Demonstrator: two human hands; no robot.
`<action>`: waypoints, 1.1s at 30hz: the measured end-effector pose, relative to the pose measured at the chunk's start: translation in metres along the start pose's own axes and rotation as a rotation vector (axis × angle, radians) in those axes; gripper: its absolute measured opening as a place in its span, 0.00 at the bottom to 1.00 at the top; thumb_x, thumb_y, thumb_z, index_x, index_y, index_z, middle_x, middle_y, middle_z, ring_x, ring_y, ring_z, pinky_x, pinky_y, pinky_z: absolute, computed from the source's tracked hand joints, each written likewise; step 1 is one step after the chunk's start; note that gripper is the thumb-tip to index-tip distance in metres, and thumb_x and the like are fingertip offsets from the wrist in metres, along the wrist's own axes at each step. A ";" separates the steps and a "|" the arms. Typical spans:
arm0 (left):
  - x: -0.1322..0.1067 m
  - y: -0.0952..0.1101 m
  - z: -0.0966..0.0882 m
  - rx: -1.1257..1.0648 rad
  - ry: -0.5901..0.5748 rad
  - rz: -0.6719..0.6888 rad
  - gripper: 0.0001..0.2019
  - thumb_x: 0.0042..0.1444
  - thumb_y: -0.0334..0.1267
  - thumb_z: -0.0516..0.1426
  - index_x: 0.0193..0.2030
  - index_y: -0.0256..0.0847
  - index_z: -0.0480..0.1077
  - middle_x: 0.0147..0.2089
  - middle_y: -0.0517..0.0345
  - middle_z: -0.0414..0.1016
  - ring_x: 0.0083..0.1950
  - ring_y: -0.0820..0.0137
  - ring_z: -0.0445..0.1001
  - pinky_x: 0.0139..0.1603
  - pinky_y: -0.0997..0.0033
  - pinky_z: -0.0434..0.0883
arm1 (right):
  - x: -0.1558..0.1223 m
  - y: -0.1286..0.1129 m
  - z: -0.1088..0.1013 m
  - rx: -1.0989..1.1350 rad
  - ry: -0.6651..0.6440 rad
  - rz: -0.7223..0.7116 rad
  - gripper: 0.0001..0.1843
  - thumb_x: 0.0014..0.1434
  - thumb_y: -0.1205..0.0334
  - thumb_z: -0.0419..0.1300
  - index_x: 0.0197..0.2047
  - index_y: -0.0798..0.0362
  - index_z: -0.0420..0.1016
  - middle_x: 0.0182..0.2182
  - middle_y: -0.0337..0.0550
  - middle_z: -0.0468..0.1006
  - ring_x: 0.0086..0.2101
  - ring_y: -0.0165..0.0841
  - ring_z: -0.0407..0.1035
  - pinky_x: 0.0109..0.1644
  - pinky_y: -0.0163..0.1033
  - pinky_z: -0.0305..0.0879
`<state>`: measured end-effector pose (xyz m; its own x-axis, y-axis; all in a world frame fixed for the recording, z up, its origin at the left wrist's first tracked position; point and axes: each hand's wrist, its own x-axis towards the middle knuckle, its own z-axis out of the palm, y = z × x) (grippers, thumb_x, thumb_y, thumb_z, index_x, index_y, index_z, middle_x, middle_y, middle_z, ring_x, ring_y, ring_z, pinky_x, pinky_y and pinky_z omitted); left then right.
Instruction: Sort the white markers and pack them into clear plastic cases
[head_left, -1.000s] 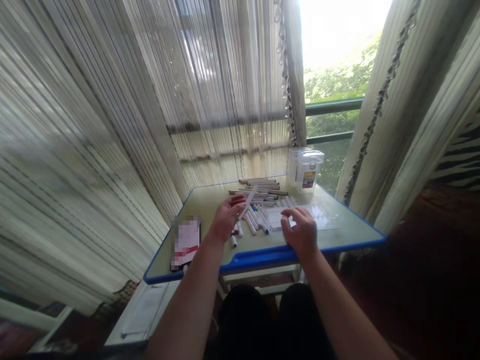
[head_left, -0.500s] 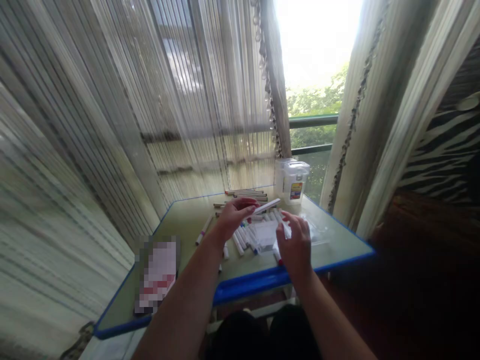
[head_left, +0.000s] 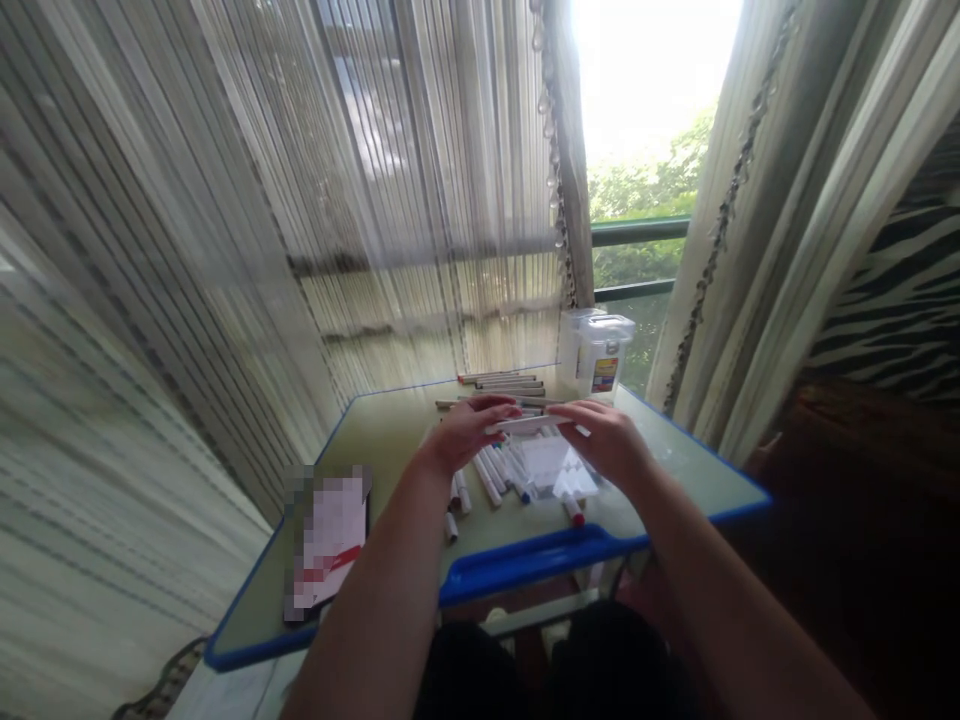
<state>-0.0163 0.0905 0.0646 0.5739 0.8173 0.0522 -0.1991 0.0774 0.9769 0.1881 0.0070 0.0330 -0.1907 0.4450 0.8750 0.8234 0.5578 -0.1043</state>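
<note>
Above the small blue-rimmed desk (head_left: 517,560), my left hand (head_left: 469,432) and my right hand (head_left: 611,440) together hold one white marker (head_left: 529,424) level, one hand closed on each end. Under them lie several white markers (head_left: 499,470) with coloured caps, fanned out on the pale desk top. A red-capped marker (head_left: 574,510) lies nearest the front rim. A clear plastic sheet or bag (head_left: 559,465) lies under my right hand.
A clear plastic tub (head_left: 598,352) with a label stands at the desk's far right corner, with a row of darker markers (head_left: 499,381) beside it. A blurred card or phone (head_left: 330,540) lies front left. Striped curtains (head_left: 225,250) hang close on both sides of the window.
My right hand has risen from the desk and closed on the free end of the marker that my left hand held. The marker has swung from tilted to level.
</note>
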 end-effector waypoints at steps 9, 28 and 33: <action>-0.002 -0.002 -0.001 -0.058 -0.129 0.121 0.21 0.47 0.39 0.65 0.50 0.40 0.72 0.41 0.51 0.79 0.33 0.71 0.77 0.28 0.76 0.72 | -0.026 -0.004 -0.001 -0.237 0.299 0.030 0.14 0.57 0.67 0.58 0.46 0.53 0.78 0.26 0.43 0.81 0.25 0.32 0.73 0.34 0.36 0.69; 0.010 -0.012 0.010 -0.059 0.113 0.188 0.18 0.40 0.47 0.67 0.30 0.34 0.72 0.20 0.65 0.65 0.18 0.81 0.61 0.16 0.79 0.57 | -0.024 -0.013 0.004 -0.057 -0.142 0.093 0.07 0.54 0.57 0.61 0.32 0.50 0.77 0.24 0.39 0.77 0.28 0.32 0.69 0.33 0.36 0.63; 0.011 -0.008 0.008 -0.141 0.157 0.214 0.19 0.42 0.51 0.66 0.29 0.35 0.69 0.18 0.69 0.58 0.17 0.82 0.57 0.16 0.79 0.56 | -0.024 -0.013 -0.004 -0.112 -0.120 0.039 0.10 0.52 0.52 0.63 0.29 0.50 0.77 0.23 0.40 0.77 0.30 0.35 0.67 0.38 0.41 0.64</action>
<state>-0.0021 0.0942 0.0587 0.3793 0.9012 0.2099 -0.4168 -0.0361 0.9083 0.1841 -0.0134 0.0154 -0.2138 0.5490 0.8080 0.8845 0.4598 -0.0784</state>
